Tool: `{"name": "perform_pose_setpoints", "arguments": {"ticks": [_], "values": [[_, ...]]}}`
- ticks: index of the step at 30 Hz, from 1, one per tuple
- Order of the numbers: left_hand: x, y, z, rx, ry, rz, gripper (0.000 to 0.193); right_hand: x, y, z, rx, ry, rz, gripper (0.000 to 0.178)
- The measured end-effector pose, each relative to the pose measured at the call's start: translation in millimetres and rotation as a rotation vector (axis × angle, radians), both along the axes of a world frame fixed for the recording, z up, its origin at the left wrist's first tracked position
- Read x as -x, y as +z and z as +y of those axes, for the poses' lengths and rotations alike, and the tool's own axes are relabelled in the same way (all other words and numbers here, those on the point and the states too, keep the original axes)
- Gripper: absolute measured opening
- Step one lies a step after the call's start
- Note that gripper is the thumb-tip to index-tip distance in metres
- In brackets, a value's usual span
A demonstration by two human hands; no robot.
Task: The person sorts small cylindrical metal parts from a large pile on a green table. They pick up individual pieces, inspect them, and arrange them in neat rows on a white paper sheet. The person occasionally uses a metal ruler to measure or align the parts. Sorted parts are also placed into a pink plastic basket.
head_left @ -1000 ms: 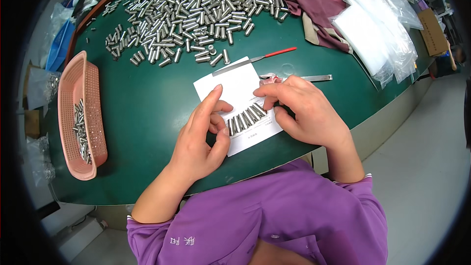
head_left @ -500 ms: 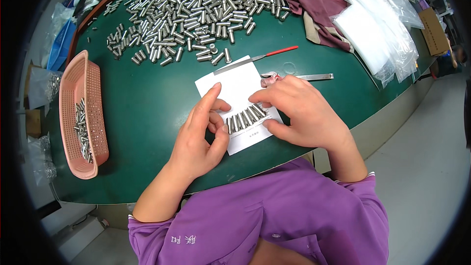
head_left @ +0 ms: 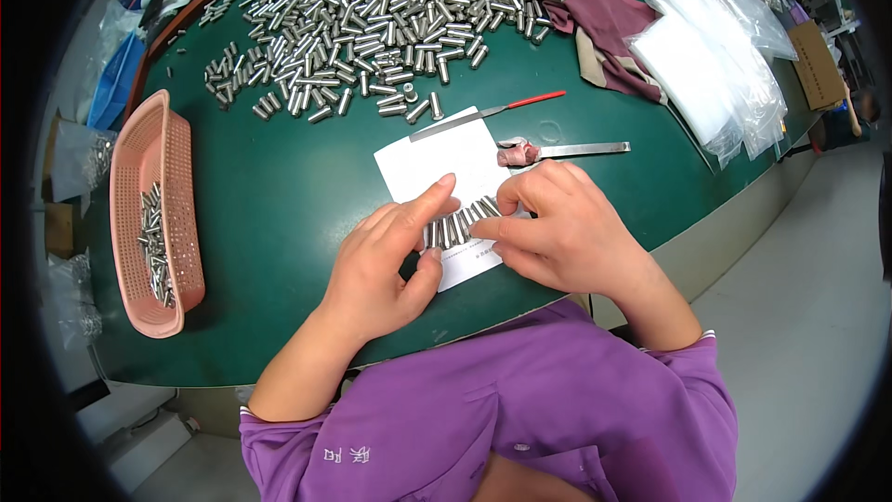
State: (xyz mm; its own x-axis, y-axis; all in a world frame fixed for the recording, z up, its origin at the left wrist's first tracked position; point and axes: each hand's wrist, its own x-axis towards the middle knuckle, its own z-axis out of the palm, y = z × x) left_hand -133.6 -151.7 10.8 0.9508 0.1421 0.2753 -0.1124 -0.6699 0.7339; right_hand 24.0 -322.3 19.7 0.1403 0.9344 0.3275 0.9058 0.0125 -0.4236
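Several short metal pins [head_left: 454, 229] lie side by side in a row on a white printed sheet [head_left: 418, 165]. At the left end of the row is my left hand [head_left: 379, 256], with thumb and forefinger apart and the fingertips close against the end pins. My right hand [head_left: 567, 228] reaches over the right end. One of its fingers stretches onto the pins, its thumb sits below them, and its fingers are apart. Some right-end pins are partly hidden under this hand. Neither hand lifts a pin.
Beyond the sheet lie a red-handled file [head_left: 492, 112] and a metal strip with a wrapped end [head_left: 583, 149]. A large heap of metal pins [head_left: 372, 19] covers the back. At left stands a pink basket [head_left: 186, 232]; at right, a maroon cloth [head_left: 609, 28] and plastic bags [head_left: 697, 65].
My right hand has come down onto the row, one finger now stretched over the pins. My left forefinger has lowered and moved right, toward the row.
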Motion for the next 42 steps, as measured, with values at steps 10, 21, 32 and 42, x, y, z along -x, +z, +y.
{"name": "perform_pose_setpoints", "arguments": {"ticks": [10, 21, 32, 42], "values": [[-1.6, -4.3, -2.5, -0.020, -0.035, 0.017, 0.073, 3.7, -0.7, -7.2, -0.129, 0.098, -0.143, 0.024], [-2.0, -3.3, -3.0, -0.017, -0.029, 0.022, 0.079, -10.2, -0.9, -24.3, -0.098, -0.108, 0.011, 0.024], [-2.6, -5.2, -3.0, -0.014, -0.035, 0.025, 0.086, -4.4, -8.5, -18.3, -0.115, -0.023, -0.042, 0.033], [-4.6, -7.6, -7.9, -0.027, 0.053, 0.052, 0.094, -0.1, -6.1, -8.0, 0.055, -0.138, 0.127, 0.045]]}}
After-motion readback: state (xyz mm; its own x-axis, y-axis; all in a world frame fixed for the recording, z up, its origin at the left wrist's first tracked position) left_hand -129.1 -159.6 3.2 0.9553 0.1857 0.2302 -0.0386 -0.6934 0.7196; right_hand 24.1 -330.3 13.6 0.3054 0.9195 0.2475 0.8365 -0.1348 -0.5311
